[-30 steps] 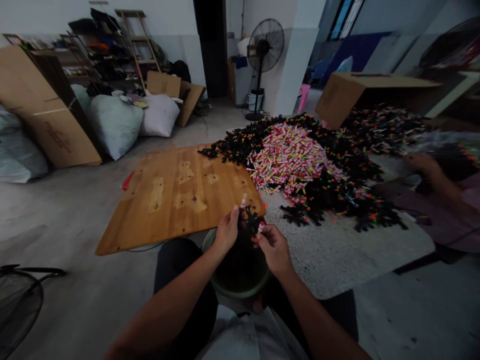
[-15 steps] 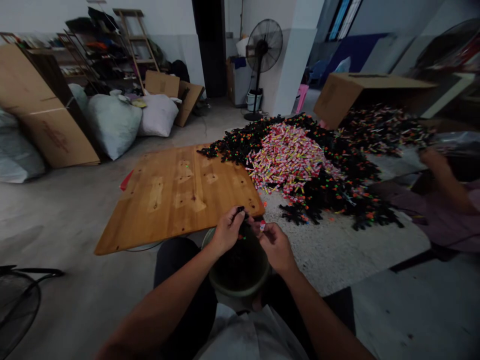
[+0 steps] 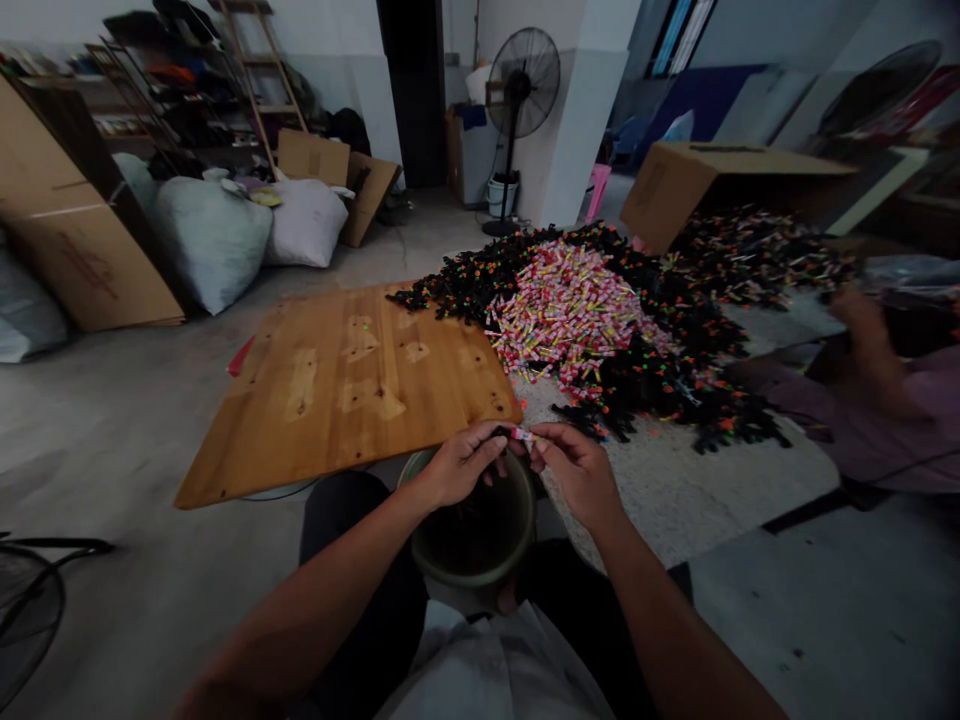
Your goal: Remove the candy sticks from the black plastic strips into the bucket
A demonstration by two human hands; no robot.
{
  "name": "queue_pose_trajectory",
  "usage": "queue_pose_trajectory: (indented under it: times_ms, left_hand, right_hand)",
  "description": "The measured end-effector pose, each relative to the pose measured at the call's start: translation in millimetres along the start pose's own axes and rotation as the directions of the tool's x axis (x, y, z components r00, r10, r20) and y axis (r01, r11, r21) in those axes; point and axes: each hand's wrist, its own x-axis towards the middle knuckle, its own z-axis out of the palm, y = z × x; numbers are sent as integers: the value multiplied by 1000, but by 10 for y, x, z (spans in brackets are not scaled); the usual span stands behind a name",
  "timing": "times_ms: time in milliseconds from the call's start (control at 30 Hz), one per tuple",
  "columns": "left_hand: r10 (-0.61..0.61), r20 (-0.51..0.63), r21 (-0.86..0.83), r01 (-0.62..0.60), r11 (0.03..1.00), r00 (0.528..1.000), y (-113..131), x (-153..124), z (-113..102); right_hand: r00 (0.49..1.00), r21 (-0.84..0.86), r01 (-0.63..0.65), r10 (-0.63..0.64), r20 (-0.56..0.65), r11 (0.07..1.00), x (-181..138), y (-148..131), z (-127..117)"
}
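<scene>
My left hand (image 3: 459, 468) is closed around a small black plastic piece (image 3: 500, 431), mostly covered by the fingers. My right hand (image 3: 576, 472) pinches a small pink-and-white printed tube (image 3: 523, 436), whose left end meets the black piece. Both hands are above a round green bucket (image 3: 474, 578) between my knees, its inside dark. Beyond them lies a heap of similar pink, white and yellow tubes (image 3: 566, 310), surrounded by many black plastic pieces (image 3: 667, 390) with orange and green tips.
A wooden board (image 3: 337, 380) lies left of the heap, on the pale speckled table (image 3: 675, 500). At the right sits another person (image 3: 885, 380), near a tipped cardboard box (image 3: 667, 195) spilling more pieces. A standing fan (image 3: 517, 85), sacks (image 3: 214, 235) and flattened cartons (image 3: 82, 230) are behind.
My hands have come together, bringing the tube against the black piece. The right hand has turned so the tube lies sideways. The view has shifted slightly.
</scene>
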Motion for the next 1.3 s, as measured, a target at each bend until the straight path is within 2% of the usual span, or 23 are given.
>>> queue_pose_trajectory:
  times_ms: [200,367,467,567,700,800,867,1000,1100,1200,1300]
  left_hand:
    - [26,98,123,-38,992,995,77,-9,-37]
    - [-39,183,177,7,984,982,155,-15,-65]
    - [-113,281,251,41,967,953,229,-23,-63]
    - [-220,363,265,127,956,906,298,-21,-56]
    - [-318,393,215,250,944,863,260,3,-107]
    - [-364,383,198,310,930,849,117,17,-215]
    - [-402,402,179,359,916,823,14,16,-296]
    - [-484,433,154,467,871,760,-124,-3,-408]
    - [-512,397,196,474,858,762,-195,-8,-470]
    - [-547,400,274,474,837,735,-270,-3,-541]
    - [-569,411,328,466,822,713,-329,-3,-593]
  right_hand:
    - [997,-112,70,-66,40,991,-22,-33,-98]
    - [993,-184,78,-60,102,980,-4,-104,-176]
    - [976,-218,87,-39,215,972,43,-202,-226]
    - [947,-210,87,-16,320,974,107,-255,-266]
    - [912,-168,83,-7,409,982,144,-191,-235]
    - [944,-181,74,-10,329,981,98,-73,-121]
    - [960,-166,51,-3,280,985,56,24,-33]
    - [935,-84,-33,61,349,996,13,217,93]
    - [946,-131,-47,86,311,990,8,321,158]
    - [951,-165,-71,117,286,984,-15,385,234]
    - [963,-199,-21,74,260,980,-88,439,323]
